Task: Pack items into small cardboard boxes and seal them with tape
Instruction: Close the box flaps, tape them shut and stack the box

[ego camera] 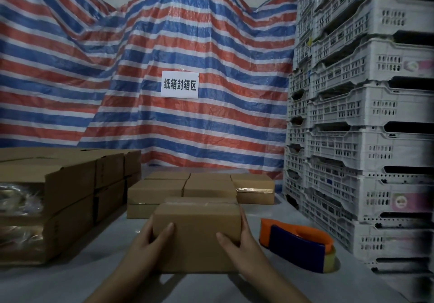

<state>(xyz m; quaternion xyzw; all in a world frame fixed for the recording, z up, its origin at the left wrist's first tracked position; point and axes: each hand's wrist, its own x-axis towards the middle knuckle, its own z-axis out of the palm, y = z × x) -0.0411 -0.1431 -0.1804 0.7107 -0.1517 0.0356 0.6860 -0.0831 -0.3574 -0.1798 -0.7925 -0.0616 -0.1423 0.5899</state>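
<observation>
Both hands are holding one small box (197, 234) over the grey counter (98, 251): the left hand (143, 251) is gripping its left end, thumb on the near face, and the right hand (242, 244) is gripping its right end likewise. The box's long axis is running 9 to 3 o'clock. At 12 o'clock, just beyond it, a block of sealed boxes (183, 188) is waiting; likely it goes there. The tape dispenser (298, 244) is lying at 3 o'clock, nearer the right hand.
</observation>
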